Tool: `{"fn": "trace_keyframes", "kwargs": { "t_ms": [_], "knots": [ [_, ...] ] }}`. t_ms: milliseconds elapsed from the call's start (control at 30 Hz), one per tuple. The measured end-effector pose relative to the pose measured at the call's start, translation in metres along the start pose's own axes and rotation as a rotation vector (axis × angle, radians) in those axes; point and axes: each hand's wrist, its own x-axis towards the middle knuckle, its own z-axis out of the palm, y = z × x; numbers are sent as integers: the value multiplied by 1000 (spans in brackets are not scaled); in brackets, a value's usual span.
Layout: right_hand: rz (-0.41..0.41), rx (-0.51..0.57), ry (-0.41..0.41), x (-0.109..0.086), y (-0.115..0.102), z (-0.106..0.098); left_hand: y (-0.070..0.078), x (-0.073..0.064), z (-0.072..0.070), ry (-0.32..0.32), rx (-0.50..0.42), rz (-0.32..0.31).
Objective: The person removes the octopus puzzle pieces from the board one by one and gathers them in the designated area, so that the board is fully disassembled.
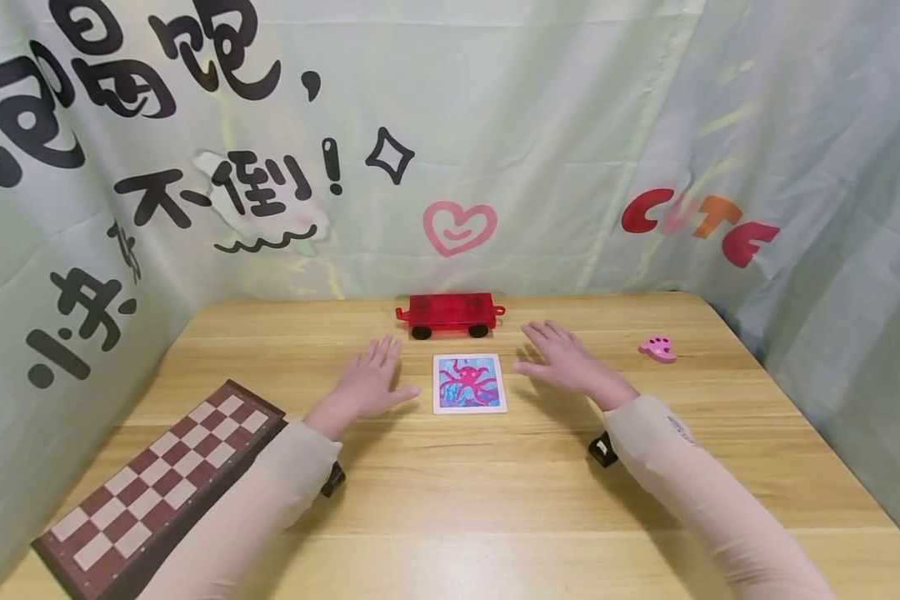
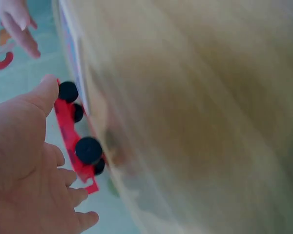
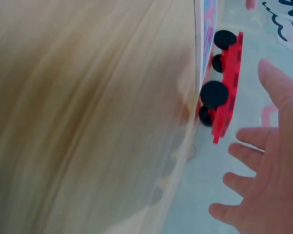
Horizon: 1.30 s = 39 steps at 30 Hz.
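Between the two hands lies a square white-bordered card (image 1: 469,383) with a pink octopus on blue. My left hand (image 1: 367,382) hovers over the wood to the card's left, fingers extended and thumb spread towards it. On the other side my right hand (image 1: 566,360) is held palm down, its fingers straight and nothing in them. Behind the card stands a red toy wagon (image 1: 452,312) with black wheels, a hook at its left end and a ring at its right. Both wrist views show the wagon beyond bare, empty palms.
A folded brown-and-white checkered board (image 1: 161,483) lies at the table's left. Right of my right hand is a small pink palette-shaped piece (image 1: 657,349). A printed curtain (image 1: 540,108) hangs along the back and sides of the wooden table (image 1: 480,508).
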Motion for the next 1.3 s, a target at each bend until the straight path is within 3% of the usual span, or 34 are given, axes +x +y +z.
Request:
{"fn": "trace_keyframes", "kwargs": {
  "t_ms": [167,367,667,1033,1300],
  "knots": [
    [-75,-4,-69,9,-7,10,9,8,8,-68,18,66],
    [-80,7,-163,14,-15,18,16,18,11,-137,32,152],
    [-50,17,-239,16,-17,21,19,25,12,-228,84,155],
    [-93,-19,-226,13,-22,23,23,20,12,-220,149,162],
    [-129,-66,-229,0,-36,28,20,1,17,-213,89,179]
  ]
}}
